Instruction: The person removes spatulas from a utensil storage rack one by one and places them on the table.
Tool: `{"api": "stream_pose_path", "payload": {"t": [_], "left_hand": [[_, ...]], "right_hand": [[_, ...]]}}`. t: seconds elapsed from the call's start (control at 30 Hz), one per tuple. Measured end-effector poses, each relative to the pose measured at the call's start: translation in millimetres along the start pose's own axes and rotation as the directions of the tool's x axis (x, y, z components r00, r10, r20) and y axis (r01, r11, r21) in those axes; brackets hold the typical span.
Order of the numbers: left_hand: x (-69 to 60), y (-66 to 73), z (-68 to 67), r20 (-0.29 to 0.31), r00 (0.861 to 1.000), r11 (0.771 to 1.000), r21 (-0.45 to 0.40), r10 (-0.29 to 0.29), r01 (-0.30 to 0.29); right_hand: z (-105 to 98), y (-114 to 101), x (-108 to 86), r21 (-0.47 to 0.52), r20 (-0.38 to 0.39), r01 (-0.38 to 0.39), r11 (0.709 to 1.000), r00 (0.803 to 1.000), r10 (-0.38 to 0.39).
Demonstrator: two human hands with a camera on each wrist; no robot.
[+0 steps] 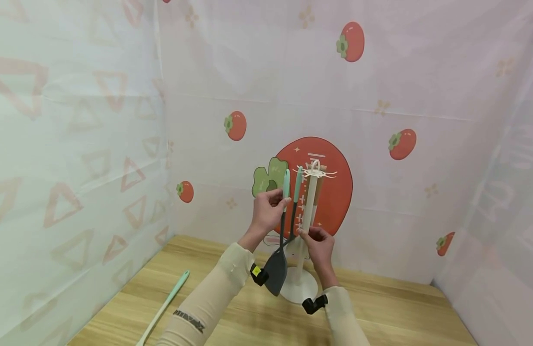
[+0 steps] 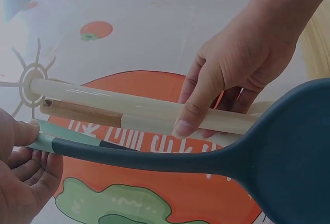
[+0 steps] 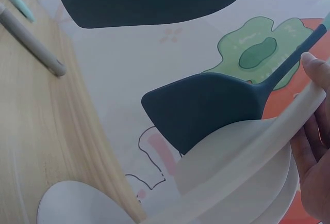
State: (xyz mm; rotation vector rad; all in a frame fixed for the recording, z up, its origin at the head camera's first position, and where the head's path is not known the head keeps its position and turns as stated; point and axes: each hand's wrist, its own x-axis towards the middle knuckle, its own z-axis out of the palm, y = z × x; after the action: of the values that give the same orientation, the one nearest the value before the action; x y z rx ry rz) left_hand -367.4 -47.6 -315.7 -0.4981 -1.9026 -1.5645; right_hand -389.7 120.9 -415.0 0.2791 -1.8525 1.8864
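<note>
My left hand pinches the mint handle of a dark turner, its blade hanging downward left of a white utensil stand. With thumb and fingers, my right hand grips the stand's pole below its hooked ring. A second dark turner with a mint handle hangs on the stand, close behind the held one. Also hanging there is a utensil with a wooden handle and a pale lower part. Behind the pole, white rounded utensil heads show in the right wrist view.
A utensil with a mint handle and pale shaft lies on the wooden table at the left. The right wrist view also has a grey handle on the table. A patterned cloth wall stands close behind.
</note>
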Motion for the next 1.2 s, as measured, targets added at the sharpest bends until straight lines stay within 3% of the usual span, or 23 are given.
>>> {"api": "stream_pose_path", "payload": {"t": [0.63,1.2], "left_hand": [[-2.4,-2.3,-4.6,-0.007,1.0,0.999,0.019,-0.029,0.029],[-7.6,-11.4,-17.2,-0.037,0.998,0.999,0.032,-0.042,0.043]], "right_hand": [[0.7,1.1,1.1,0.0,-0.011,-0.016,1.0,1.0,0.016],[-0.3,0.9,0.3,0.009,0.001,-0.024,1.0,1.0,0.024]]}}
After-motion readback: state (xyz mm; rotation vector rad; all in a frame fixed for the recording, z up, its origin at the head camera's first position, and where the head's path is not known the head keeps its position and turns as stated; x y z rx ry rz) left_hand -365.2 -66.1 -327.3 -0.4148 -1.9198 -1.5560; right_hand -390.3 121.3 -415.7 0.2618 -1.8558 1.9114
